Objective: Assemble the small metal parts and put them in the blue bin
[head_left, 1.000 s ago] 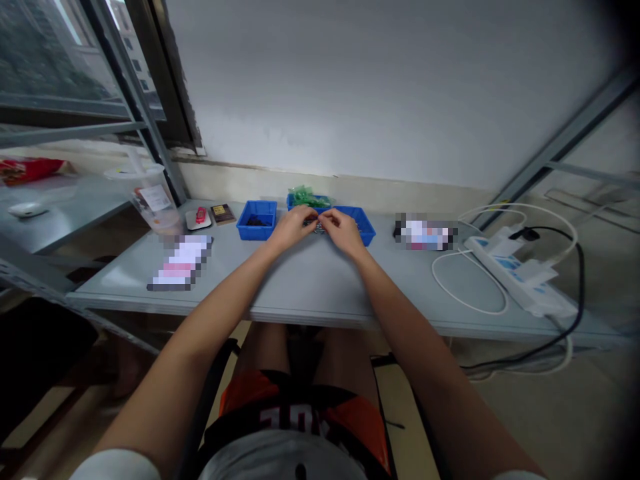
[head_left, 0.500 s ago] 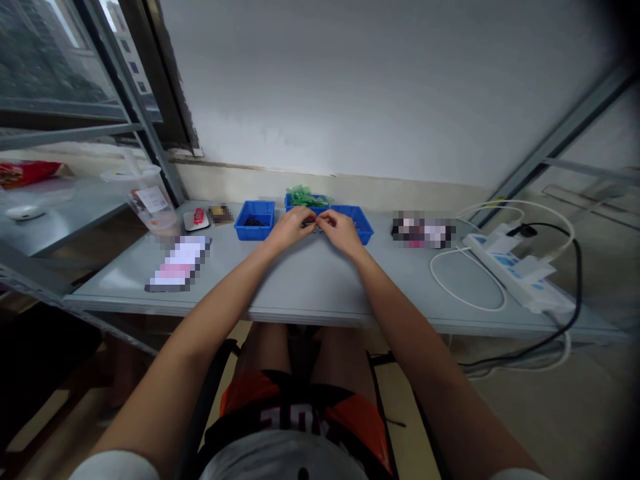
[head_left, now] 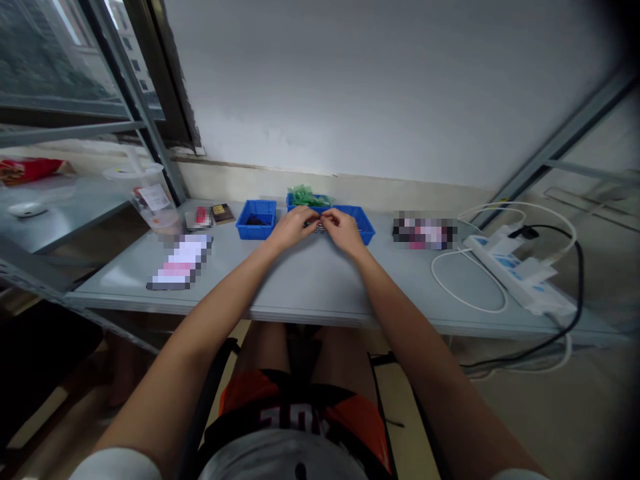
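Observation:
My left hand (head_left: 295,227) and my right hand (head_left: 342,230) meet fingertip to fingertip at the back of the table. Both are closed in a pinch, and what lies between the fingers is too small to name. Small metallic pieces (head_left: 315,228) show just under the fingertips. A blue bin (head_left: 367,227) stands partly behind my right hand, with small shiny bits inside. Left of my left hand is another blue bin (head_left: 256,232) with dark small parts. Behind both hands, a third blue bin (head_left: 291,200) holds green pieces (head_left: 306,195).
A phone (head_left: 183,261) and a plastic drink cup (head_left: 156,203) are on the left, near a small dark box (head_left: 223,213). To the right lie a blurred-out object (head_left: 423,233), a looped white cable (head_left: 440,283) and a power strip (head_left: 520,273). The wall (head_left: 350,100) rises behind the table.
My hands stay together at nearly the same spot, with slight finger movement. The whole view has shifted very slightly.

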`<action>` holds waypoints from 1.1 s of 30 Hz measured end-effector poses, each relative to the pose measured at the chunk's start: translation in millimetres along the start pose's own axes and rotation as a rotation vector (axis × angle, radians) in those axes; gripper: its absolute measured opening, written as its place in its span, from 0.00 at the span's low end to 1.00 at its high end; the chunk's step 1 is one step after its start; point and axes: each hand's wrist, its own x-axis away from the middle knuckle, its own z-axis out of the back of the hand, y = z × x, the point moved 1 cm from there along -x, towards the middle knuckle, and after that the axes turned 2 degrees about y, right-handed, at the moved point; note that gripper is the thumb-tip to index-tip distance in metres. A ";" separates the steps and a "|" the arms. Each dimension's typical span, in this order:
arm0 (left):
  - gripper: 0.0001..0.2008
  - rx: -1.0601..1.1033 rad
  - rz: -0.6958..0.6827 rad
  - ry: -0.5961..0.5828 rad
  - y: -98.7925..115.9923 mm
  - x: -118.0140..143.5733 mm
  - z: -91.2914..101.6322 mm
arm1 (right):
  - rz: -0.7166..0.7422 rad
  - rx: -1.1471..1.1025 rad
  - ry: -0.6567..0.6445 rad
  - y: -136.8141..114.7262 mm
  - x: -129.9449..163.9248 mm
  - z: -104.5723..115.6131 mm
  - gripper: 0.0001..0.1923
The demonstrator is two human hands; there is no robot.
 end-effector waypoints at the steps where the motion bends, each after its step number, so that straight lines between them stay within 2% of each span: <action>1: 0.08 -0.004 0.004 -0.004 0.6 0.0 0.2 | 0.013 -0.011 0.012 -0.4 0.3 -0.2 0.09; 8: 0.08 -0.017 0.007 -0.044 2.2 0.3 0.3 | 0.045 -0.045 0.070 -2.9 0.2 -0.1 0.09; 12: 0.08 0.058 0.046 0.038 -1.1 -1.1 0.0 | 0.005 -0.046 0.075 0.7 -2.0 2.7 0.09; 17: 0.08 0.108 0.057 0.145 -2.2 -2.4 1.2 | 0.016 -0.035 -0.050 0.8 -1.4 2.5 0.10; 26: 0.09 0.064 0.008 0.071 3.7 -1.3 1.8 | 0.047 0.082 -0.117 -4.1 2.7 -1.5 0.10; 33: 0.10 0.022 -0.008 0.065 4.2 -0.7 3.5 | 0.063 0.083 -0.082 -2.3 2.3 -1.3 0.10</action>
